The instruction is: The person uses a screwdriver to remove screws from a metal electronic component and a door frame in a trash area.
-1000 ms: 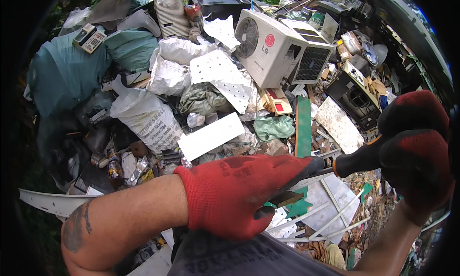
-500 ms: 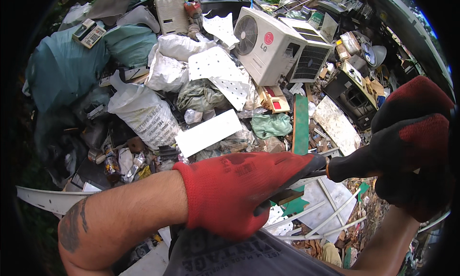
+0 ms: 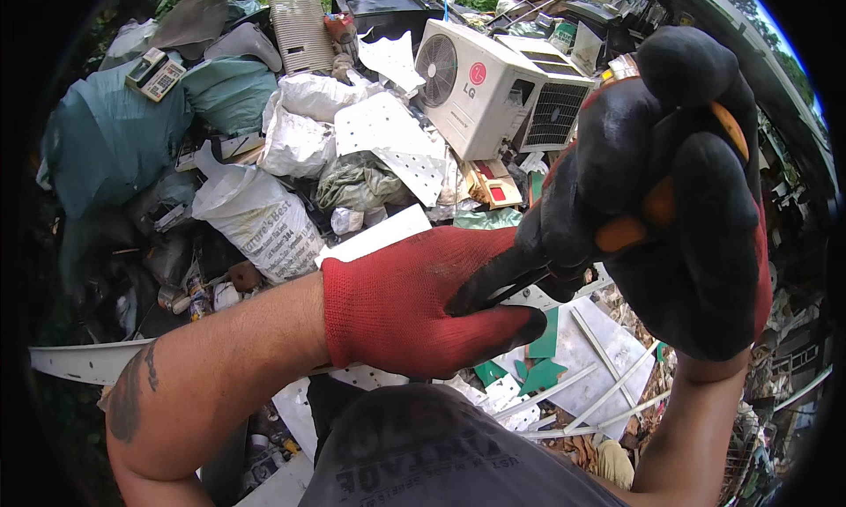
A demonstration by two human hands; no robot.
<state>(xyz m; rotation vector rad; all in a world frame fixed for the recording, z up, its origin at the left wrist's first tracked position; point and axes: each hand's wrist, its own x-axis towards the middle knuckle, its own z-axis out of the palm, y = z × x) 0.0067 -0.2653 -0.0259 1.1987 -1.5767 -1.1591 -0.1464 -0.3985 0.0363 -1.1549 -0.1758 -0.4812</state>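
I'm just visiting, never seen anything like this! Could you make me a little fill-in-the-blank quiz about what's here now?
1. The left hand wears a glove whose knitted back is coloured ____.
2. The right hand grips a handle with parts coloured ____.
3. A small keypad device lies ____ (on or under) a large teal bag.
4. In the picture, the whitish air-conditioner unit is to the ____ (left or right) of that bag.

Missing words: red; orange; on; right.
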